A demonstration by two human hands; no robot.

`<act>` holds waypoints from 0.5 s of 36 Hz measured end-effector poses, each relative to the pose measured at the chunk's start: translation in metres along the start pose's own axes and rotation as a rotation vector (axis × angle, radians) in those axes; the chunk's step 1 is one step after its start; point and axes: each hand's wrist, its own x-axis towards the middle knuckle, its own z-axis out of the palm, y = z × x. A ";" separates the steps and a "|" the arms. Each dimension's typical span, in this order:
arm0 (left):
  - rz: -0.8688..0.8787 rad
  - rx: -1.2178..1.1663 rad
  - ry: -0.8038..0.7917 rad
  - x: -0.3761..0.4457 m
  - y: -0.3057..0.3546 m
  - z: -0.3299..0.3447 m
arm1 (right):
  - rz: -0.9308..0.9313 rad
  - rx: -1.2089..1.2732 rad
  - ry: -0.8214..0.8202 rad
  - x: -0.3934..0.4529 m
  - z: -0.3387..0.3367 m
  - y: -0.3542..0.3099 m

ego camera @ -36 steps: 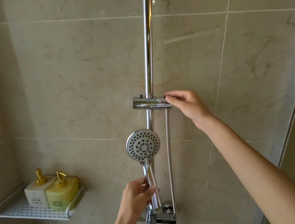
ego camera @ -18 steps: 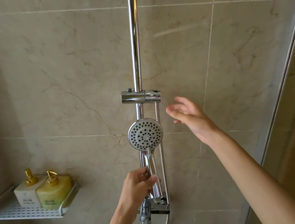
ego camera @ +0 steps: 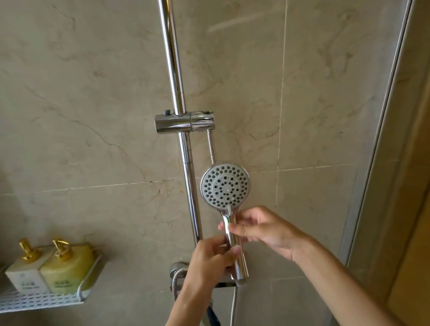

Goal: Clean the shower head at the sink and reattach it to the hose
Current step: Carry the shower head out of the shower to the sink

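Two pump bottles (ego camera: 50, 269) stand on a white shelf (ego camera: 37, 301).

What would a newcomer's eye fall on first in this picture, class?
First, the round shower head at centre, nozzles facing the camera, its chrome handle held by the left hand lower down and the right hand just under the face. Next, two gold-pump bottles on the white shelf, lower left.

Shower head (ego camera: 225, 185) right of rail (ego camera: 183, 150) — bottles (ego camera: 50, 271) (shelved) far left.
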 end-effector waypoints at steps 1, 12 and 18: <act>-0.011 -0.006 -0.008 0.000 -0.003 0.002 | -0.004 -0.003 0.027 -0.002 0.001 0.002; -0.045 -0.047 -0.081 -0.015 -0.036 0.016 | 0.055 -0.035 0.115 -0.017 0.006 0.031; -0.097 -0.079 -0.184 -0.024 -0.057 0.018 | 0.081 -0.006 0.185 -0.036 0.020 0.057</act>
